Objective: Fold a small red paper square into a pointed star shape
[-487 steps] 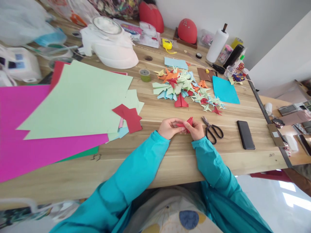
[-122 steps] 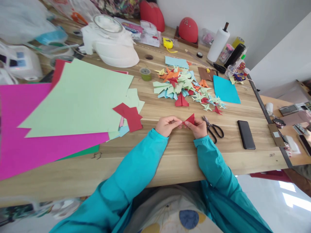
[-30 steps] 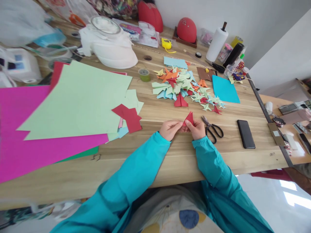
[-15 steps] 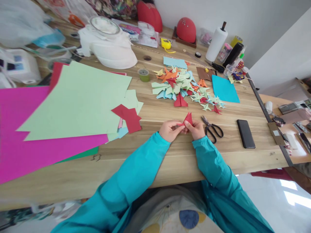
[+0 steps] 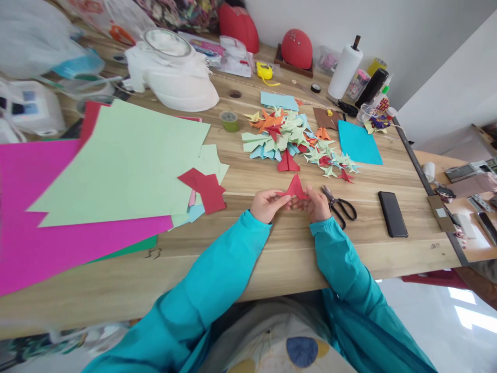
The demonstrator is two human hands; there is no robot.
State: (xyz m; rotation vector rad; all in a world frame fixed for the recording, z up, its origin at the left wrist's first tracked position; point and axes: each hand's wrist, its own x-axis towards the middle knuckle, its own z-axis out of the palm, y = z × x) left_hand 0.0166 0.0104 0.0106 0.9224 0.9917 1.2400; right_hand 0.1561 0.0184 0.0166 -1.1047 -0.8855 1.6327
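A small folded red paper piece [image 5: 294, 187] stands pointed up between my two hands, just above the wooden table [image 5: 272, 259]. My left hand [image 5: 267, 204] pinches its left side, fingers closed. My right hand [image 5: 317, 203] grips its right side, fingers curled. Both arms wear teal sleeves. A finished red folded figure [image 5: 288, 163] lies on the table just beyond my hands.
A heap of folded paper figures [image 5: 291, 137] lies beyond. Black scissors [image 5: 340, 206] and a black phone [image 5: 392, 214] rest to the right. Red paper scraps [image 5: 204, 185] and large green [image 5: 124, 160] and pink sheets [image 5: 46, 217] cover the left. A blue sheet [image 5: 359, 142] lies far right.
The red piece has opened wider between my hands and its point now stands up in the middle. My hands have moved slightly apart.
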